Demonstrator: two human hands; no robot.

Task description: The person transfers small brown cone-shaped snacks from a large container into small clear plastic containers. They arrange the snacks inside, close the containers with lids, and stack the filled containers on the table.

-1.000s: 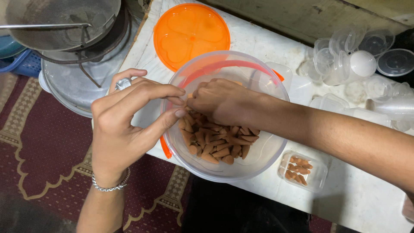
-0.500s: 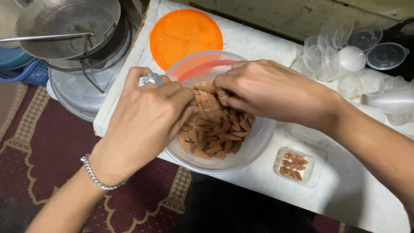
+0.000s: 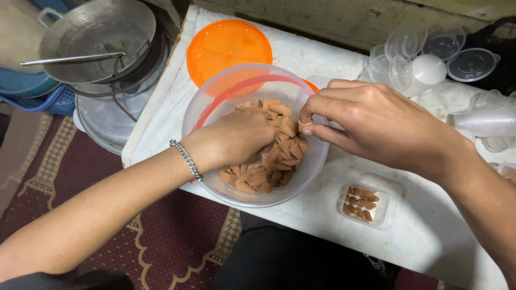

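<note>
Left hand (image 3: 242, 140) is down inside the clear plastic bowl (image 3: 215, 99), fingers curled and buried in the heap of brown cone-shaped pieces (image 3: 271, 156); whether they actually grip any, I cannot tell, since the fingertips are hidden under the pile. A silver chain bracelet (image 3: 186, 159) sits on that wrist, right at the bowl's near rim. Right hand (image 3: 371, 121) hovers over the bowl's right edge, fingers drawn close together, thumb and forefinger pinched narrow just above the cones; anything held between them is too small to make out. The bowl stands on the white table (image 3: 322, 215), the cones filling its lower right half. Just behind it lies a round orange lid (image 3: 228, 45), partly covered by the bowl's far rim. To the right and nearer, a small clear rectangular tub (image 3: 366, 204) holds a few cones in neat rows. Further back on the right, a cluster of small clear cups and lids (image 3: 430, 59). Off the table's left edge, a metal pan (image 3: 97, 32) with a long handle rests on stacked metal ware
</note>
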